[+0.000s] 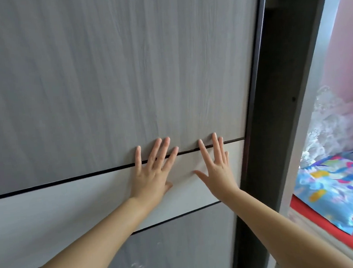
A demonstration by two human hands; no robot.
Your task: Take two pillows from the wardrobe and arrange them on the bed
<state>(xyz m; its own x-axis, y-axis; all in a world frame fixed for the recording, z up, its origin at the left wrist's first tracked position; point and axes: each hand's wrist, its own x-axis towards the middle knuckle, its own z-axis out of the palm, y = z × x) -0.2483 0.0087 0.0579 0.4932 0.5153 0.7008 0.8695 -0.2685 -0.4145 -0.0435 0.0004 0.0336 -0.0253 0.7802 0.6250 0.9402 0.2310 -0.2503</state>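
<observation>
A grey wood-grain sliding wardrobe door (103,76) fills most of the head view, with a lighter band across its middle. My left hand (153,173) lies flat on that band, fingers spread, tips reaching over the dark groove above it. My right hand (216,166) presses flat beside it, nearer the door's right edge. Both hands hold nothing. A dark narrow gap (270,105) shows between the door's edge and the wardrobe's side. No pillows are in sight. The bed (317,222) with a red sheet lies at the lower right.
On the bed lies a blue patterned cloth (334,187) with colourful shapes. Behind it hang a pink curtain (347,57) and white lace fabric (327,126). A pale upright panel (308,102) of the wardrobe separates the gap from the bed area.
</observation>
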